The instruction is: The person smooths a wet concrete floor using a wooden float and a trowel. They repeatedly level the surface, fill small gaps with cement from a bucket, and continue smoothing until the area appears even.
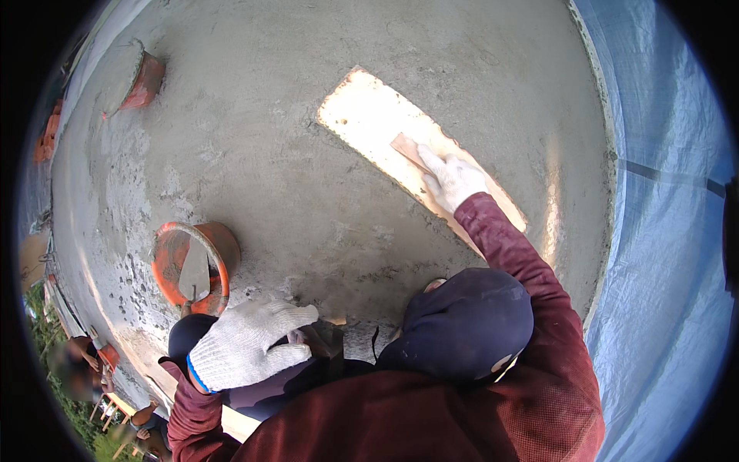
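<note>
In a white knit glove, my right hand [454, 179] is wrapped round the wooden handle [409, 151] of a long, pale wooden float [369, 115]. The float lies slantwise across wet grey cement [262, 154], its far end up and to the left. My left hand [254, 343], also gloved, is over my left knee with fingers apart and nothing gripped in them. Just beyond it stands an orange bucket [229, 250] smeared with cement. A trowel [195, 269] with a flat metal blade leans inside that bucket.
Farther off at the left, a second orange bucket [146, 83] is caked with cement. Blue sheeting [662, 231] runs along the right edge of the cement. At the lower left, people [85, 366] are outside the slab near greenery [54, 339].
</note>
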Demonstrator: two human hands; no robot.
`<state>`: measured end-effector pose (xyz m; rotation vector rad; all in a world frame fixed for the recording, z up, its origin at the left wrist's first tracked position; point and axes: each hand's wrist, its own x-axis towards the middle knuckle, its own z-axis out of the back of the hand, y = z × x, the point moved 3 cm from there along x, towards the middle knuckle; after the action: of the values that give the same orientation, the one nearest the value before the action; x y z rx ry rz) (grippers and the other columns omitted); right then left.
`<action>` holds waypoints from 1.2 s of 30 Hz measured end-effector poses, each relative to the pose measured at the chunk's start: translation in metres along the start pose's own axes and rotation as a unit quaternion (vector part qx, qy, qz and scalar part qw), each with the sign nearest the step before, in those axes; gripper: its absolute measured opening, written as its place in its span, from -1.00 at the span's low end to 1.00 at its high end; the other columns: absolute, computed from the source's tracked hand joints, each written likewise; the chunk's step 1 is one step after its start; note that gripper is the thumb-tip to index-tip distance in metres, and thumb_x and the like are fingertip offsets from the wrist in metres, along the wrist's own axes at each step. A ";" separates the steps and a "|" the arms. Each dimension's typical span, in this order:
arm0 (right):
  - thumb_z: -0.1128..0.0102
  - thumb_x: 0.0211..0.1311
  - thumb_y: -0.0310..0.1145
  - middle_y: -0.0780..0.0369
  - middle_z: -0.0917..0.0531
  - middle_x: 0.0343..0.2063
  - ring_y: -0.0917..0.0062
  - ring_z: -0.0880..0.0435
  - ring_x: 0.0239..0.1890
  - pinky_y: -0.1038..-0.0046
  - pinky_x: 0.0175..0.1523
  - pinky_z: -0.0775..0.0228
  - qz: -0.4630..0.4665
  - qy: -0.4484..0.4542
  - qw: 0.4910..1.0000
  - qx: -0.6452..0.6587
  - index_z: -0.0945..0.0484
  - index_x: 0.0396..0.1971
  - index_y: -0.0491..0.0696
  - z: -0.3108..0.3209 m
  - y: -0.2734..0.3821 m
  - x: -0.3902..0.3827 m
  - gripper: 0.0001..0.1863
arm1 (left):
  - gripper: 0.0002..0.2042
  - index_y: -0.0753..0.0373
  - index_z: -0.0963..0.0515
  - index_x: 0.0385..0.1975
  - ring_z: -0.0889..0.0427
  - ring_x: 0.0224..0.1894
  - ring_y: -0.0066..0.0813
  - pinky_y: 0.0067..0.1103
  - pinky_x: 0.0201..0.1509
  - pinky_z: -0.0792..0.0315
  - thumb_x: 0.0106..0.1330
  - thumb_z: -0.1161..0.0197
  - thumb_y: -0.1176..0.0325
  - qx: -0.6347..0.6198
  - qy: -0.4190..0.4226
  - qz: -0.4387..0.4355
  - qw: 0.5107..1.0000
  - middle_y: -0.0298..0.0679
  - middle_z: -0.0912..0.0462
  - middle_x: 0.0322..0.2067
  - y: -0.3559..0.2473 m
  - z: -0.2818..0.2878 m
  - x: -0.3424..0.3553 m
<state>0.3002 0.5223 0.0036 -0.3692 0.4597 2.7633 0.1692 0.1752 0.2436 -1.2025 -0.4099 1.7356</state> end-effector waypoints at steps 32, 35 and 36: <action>-0.09 0.50 -0.38 -0.03 -0.72 0.02 0.16 -0.78 -0.01 0.11 0.05 -0.68 0.004 -0.040 0.998 0.053 -0.15 0.59 0.41 0.051 0.026 0.143 -0.27 | -0.57 0.23 -0.59 0.18 -0.69 0.05 0.11 -0.19 0.11 -0.58 0.46 -0.27 0.10 0.133 0.032 0.011 0.991 0.04 -0.71 0.00 0.003 0.028 0.044; -0.15 0.45 -0.36 0.01 -0.70 -0.21 0.15 -0.76 -0.17 0.11 -0.13 -0.66 -0.010 -0.032 0.998 0.050 -0.21 0.55 0.47 0.030 -0.012 0.005 -0.27 | -0.61 0.28 -0.62 0.18 -0.70 0.06 0.10 -0.26 0.15 -0.58 0.48 -0.27 0.19 -0.008 -0.083 0.194 0.977 0.07 -0.72 -0.01 0.020 0.046 0.022; -0.20 0.40 -0.39 0.01 -0.65 -0.30 0.13 -0.74 -0.26 0.09 -0.21 -0.64 -0.025 -0.053 0.998 0.027 -0.26 0.50 0.49 0.020 -0.022 -0.044 -0.26 | -0.60 0.28 -0.61 0.18 -0.71 0.05 0.09 -0.26 0.15 -0.57 0.47 -0.27 0.18 -0.008 -0.132 0.178 0.975 0.06 -0.72 -0.01 0.020 0.045 0.011</action>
<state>0.3443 0.5380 0.0294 -0.2157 0.4910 2.7006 0.1193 0.1848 0.2446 -1.1078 -0.3814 2.2178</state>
